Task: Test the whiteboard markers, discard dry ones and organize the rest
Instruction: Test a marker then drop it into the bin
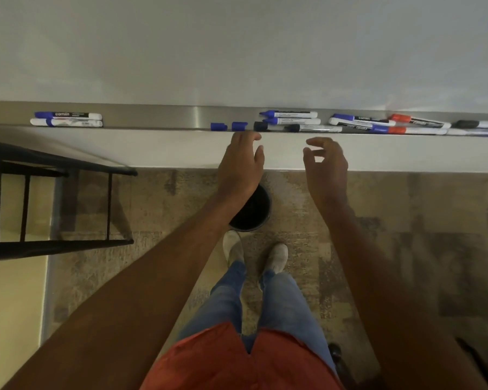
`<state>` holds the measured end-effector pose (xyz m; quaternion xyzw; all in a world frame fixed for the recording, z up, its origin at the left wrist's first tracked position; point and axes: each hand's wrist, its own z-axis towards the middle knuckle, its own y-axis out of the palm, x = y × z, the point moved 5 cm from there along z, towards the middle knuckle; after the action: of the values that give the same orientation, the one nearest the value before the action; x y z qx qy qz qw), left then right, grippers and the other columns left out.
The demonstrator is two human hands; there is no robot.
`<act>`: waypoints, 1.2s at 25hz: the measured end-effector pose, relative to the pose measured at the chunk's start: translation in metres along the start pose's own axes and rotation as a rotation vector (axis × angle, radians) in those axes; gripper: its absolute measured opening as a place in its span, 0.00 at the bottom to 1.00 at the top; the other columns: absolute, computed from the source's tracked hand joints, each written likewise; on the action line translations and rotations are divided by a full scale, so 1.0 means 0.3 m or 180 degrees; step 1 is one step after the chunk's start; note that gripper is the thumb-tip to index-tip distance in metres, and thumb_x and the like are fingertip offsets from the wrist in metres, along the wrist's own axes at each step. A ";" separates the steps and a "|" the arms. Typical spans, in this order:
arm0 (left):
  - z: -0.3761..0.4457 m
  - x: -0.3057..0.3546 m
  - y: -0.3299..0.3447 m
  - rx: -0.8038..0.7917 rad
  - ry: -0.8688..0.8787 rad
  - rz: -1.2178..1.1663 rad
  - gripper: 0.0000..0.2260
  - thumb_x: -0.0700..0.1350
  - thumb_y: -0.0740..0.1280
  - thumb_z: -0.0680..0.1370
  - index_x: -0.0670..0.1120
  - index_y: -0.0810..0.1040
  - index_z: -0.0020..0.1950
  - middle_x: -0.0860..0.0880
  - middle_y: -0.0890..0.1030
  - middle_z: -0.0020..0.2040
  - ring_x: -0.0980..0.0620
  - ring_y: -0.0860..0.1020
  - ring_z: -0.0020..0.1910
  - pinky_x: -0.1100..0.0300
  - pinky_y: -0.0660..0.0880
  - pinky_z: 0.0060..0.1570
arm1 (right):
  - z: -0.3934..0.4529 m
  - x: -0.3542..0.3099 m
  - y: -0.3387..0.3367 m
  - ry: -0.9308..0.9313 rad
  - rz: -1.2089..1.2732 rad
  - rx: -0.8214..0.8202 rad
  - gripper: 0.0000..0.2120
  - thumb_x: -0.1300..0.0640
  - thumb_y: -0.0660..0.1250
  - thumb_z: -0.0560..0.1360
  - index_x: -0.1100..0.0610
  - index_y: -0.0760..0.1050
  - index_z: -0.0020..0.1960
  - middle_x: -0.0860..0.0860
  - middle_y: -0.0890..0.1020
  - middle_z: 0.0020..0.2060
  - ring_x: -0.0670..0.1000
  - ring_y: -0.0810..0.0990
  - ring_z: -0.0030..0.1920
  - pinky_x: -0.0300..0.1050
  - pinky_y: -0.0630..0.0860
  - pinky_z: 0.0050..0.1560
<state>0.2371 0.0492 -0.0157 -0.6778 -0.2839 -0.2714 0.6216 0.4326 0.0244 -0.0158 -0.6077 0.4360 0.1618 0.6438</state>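
Below my chin hangs my red shirt (237, 361), then my blue jeans (279, 299) and pale shoes (276, 257) on the mottled carpet (406, 235). Just past my toes a round black bin (258, 212) stands on the floor, partly hidden by my left forearm. To my left a dark metal frame (54, 206) stands beside the wall. Both arms reach forward. My left hand (241, 161) holds nothing; its fingers (251, 135) are loosely bent, with the tips at the front lip of the marker tray (152, 119), right below a loose blue cap (239, 126). My right hand (326, 164) is empty as well, fingers curled loosely in the air just short of the tray. On the metal tray, a second blue cap (218, 126) lies just left of the first. Right of the caps is a cluster of blue and black markers (290, 121), and farther right more blue, red and black markers (392, 125) lie overlapping towards the edge of view. Well apart, at the tray's left end, two blue-capped markers (66, 119) lie side by side. Above the tray rises the whiteboard (237, 52).
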 end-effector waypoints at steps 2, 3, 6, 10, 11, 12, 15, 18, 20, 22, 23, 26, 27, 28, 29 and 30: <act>0.042 0.014 0.001 0.0033 0.0018 0.0048 0.14 0.45 0.66 0.83 0.45 0.74 0.68 0.46 0.77 0.66 0.49 0.80 0.58 0.52 0.80 0.56 | 0.041 -0.025 -0.028 -0.0215 -0.0141 0.0038 0.14 0.54 0.68 0.81 0.52 0.76 0.66 0.49 0.78 0.65 0.45 0.80 0.57 0.37 0.79 0.53; 0.059 0.018 0.005 0.0030 0.0038 0.0082 0.15 0.44 0.66 0.83 0.45 0.74 0.69 0.46 0.76 0.66 0.49 0.80 0.58 0.52 0.80 0.56 | 0.058 -0.033 -0.032 -0.0334 -0.0271 0.0017 0.14 0.54 0.68 0.81 0.52 0.75 0.66 0.49 0.78 0.66 0.45 0.79 0.57 0.38 0.79 0.54; 0.096 0.030 0.020 -0.0062 0.0092 0.0223 0.17 0.43 0.66 0.83 0.44 0.73 0.71 0.45 0.75 0.67 0.50 0.80 0.57 0.58 0.79 0.57 | 0.105 -0.034 -0.026 -0.0651 -0.0684 -0.0065 0.17 0.56 0.70 0.80 0.53 0.73 0.67 0.51 0.78 0.65 0.47 0.80 0.55 0.40 0.79 0.52; 0.129 0.034 0.040 -0.0194 0.0028 0.0566 0.17 0.43 0.66 0.82 0.43 0.72 0.71 0.44 0.74 0.65 0.49 0.80 0.50 0.63 0.73 0.45 | 0.152 -0.019 -0.020 -0.0711 -0.0895 -0.0263 0.16 0.58 0.69 0.80 0.54 0.73 0.67 0.52 0.78 0.64 0.48 0.81 0.50 0.42 0.77 0.48; 0.135 0.032 0.044 -0.0213 0.0010 0.0636 0.17 0.42 0.66 0.83 0.42 0.72 0.71 0.44 0.73 0.65 0.49 0.80 0.49 0.63 0.73 0.45 | 0.161 -0.017 -0.020 -0.0735 -0.0939 -0.0294 0.16 0.59 0.69 0.80 0.55 0.73 0.66 0.52 0.78 0.64 0.49 0.81 0.49 0.43 0.78 0.48; 0.141 0.029 0.046 -0.0219 -0.0009 0.0676 0.17 0.42 0.66 0.83 0.42 0.72 0.71 0.44 0.73 0.65 0.49 0.80 0.48 0.62 0.75 0.45 | 0.169 -0.014 -0.018 -0.0774 -0.0991 -0.0317 0.15 0.59 0.70 0.80 0.55 0.74 0.66 0.53 0.78 0.64 0.50 0.81 0.49 0.44 0.80 0.49; 0.158 0.017 0.050 -0.0232 -0.0067 0.0752 0.15 0.42 0.66 0.83 0.42 0.74 0.69 0.44 0.74 0.64 0.48 0.81 0.47 0.63 0.73 0.45 | 0.188 -0.008 -0.011 -0.0916 -0.1142 -0.0404 0.15 0.61 0.70 0.79 0.55 0.74 0.65 0.54 0.77 0.63 0.52 0.81 0.50 0.45 0.81 0.51; 0.168 0.014 0.052 -0.0233 -0.0055 0.0859 0.12 0.43 0.67 0.83 0.43 0.76 0.66 0.44 0.74 0.61 0.48 0.81 0.47 0.63 0.72 0.44 | 0.208 -0.001 -0.005 -0.0908 -0.1277 -0.0534 0.14 0.59 0.70 0.80 0.54 0.75 0.65 0.53 0.77 0.63 0.52 0.81 0.50 0.48 0.81 0.52; 0.173 0.011 0.047 -0.0223 -0.0059 0.0812 0.12 0.43 0.67 0.82 0.43 0.77 0.66 0.44 0.75 0.61 0.48 0.81 0.48 0.61 0.75 0.47 | 0.219 -0.001 -0.006 -0.0892 -0.1319 -0.0556 0.13 0.59 0.69 0.80 0.54 0.76 0.64 0.53 0.78 0.62 0.53 0.81 0.49 0.49 0.80 0.52; 0.176 0.010 0.044 -0.0231 -0.0032 0.0743 0.13 0.43 0.68 0.82 0.43 0.77 0.65 0.45 0.76 0.61 0.49 0.81 0.49 0.59 0.77 0.50 | 0.230 -0.003 -0.008 -0.0906 -0.1359 -0.0567 0.12 0.60 0.69 0.80 0.55 0.76 0.63 0.54 0.77 0.61 0.55 0.81 0.50 0.50 0.80 0.51; 0.177 0.010 0.041 -0.0227 -0.0001 0.0722 0.12 0.43 0.68 0.82 0.43 0.77 0.65 0.45 0.76 0.60 0.49 0.81 0.48 0.58 0.79 0.50 | 0.233 -0.005 -0.008 -0.0901 -0.1362 -0.0583 0.12 0.60 0.68 0.80 0.55 0.77 0.63 0.54 0.76 0.61 0.55 0.81 0.50 0.51 0.80 0.50; 0.178 0.016 0.030 -0.0231 0.0036 0.0647 0.11 0.43 0.68 0.81 0.43 0.77 0.63 0.45 0.76 0.59 0.48 0.81 0.48 0.55 0.79 0.50 | 0.243 -0.008 -0.004 -0.0870 -0.1346 -0.0622 0.11 0.61 0.68 0.80 0.56 0.78 0.62 0.55 0.75 0.60 0.56 0.80 0.49 0.51 0.81 0.48; 0.177 0.017 0.028 -0.0233 0.0025 0.0622 0.11 0.43 0.68 0.81 0.43 0.77 0.62 0.45 0.76 0.60 0.48 0.81 0.48 0.55 0.79 0.50 | 0.246 -0.008 -0.004 -0.0848 -0.1323 -0.0627 0.10 0.62 0.69 0.80 0.56 0.78 0.61 0.55 0.75 0.60 0.55 0.80 0.49 0.51 0.82 0.48; 0.175 0.020 0.023 -0.0236 0.0012 0.0593 0.11 0.43 0.68 0.81 0.43 0.77 0.62 0.44 0.76 0.60 0.48 0.81 0.48 0.55 0.79 0.51 | 0.248 -0.008 -0.006 -0.0832 -0.1296 -0.0630 0.09 0.62 0.69 0.80 0.56 0.78 0.60 0.55 0.76 0.60 0.55 0.80 0.49 0.50 0.82 0.48; 0.171 0.024 0.019 -0.0230 0.0012 0.0565 0.11 0.43 0.68 0.81 0.43 0.77 0.62 0.44 0.76 0.59 0.48 0.81 0.48 0.56 0.78 0.50 | 0.249 -0.010 -0.008 -0.0830 -0.1270 -0.0625 0.08 0.62 0.69 0.80 0.56 0.78 0.59 0.55 0.76 0.60 0.54 0.80 0.49 0.50 0.82 0.49; 0.164 0.029 0.010 -0.0213 0.0015 0.0542 0.10 0.43 0.69 0.81 0.43 0.77 0.62 0.45 0.76 0.59 0.49 0.80 0.47 0.57 0.77 0.49 | 0.249 -0.014 -0.012 -0.0844 -0.1250 -0.0613 0.08 0.62 0.69 0.80 0.56 0.78 0.58 0.55 0.76 0.60 0.54 0.80 0.49 0.51 0.82 0.49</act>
<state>0.2461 0.0986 -0.0154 -0.7192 -0.2145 -0.2285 0.6201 0.4600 0.0939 -0.0192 -0.7127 0.2039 0.1526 0.6536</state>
